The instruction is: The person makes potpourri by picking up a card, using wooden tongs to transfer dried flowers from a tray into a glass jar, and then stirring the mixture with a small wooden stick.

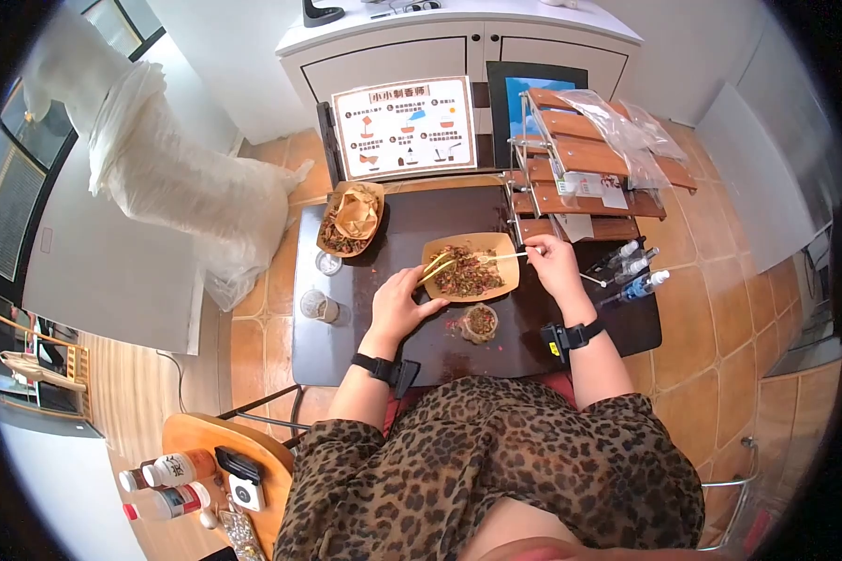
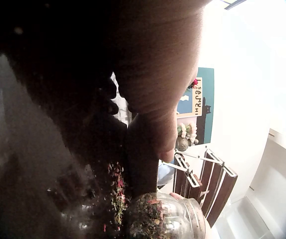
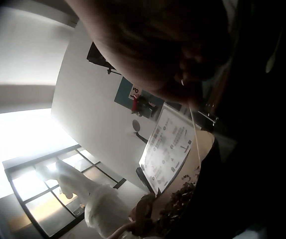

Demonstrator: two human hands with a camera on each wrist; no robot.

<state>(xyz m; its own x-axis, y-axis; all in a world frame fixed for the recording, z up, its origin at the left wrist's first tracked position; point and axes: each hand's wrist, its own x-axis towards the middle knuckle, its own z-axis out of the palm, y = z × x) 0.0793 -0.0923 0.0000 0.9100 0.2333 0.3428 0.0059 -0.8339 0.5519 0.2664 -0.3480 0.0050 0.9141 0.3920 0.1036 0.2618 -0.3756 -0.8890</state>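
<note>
A brown paper tray (image 1: 508,251) heaped with dried petals and herbs (image 1: 466,273) sits mid-table. My left hand (image 1: 399,304) holds the tray's left near corner, fingers at the left rim and thumb spread along the near side. Two slim yellowish strips (image 1: 437,268) show by those fingertips over the herbs. From the right, my right hand (image 1: 556,266) pinches a thin white stick (image 1: 507,255), its far end down among the herbs; the right wrist view shows this stick (image 3: 196,137) too. A glass jar (image 2: 170,219) of the same mix stands just in front of the tray.
Another paper tray (image 1: 374,194) with a crumpled brown bag stands back left. Two clear containers, one a tumbler (image 1: 319,307), are at the left edge. Small bottles (image 1: 638,285) and a wooden folding rack (image 1: 585,150) occupy the right. An instruction sheet (image 1: 404,126) stands behind.
</note>
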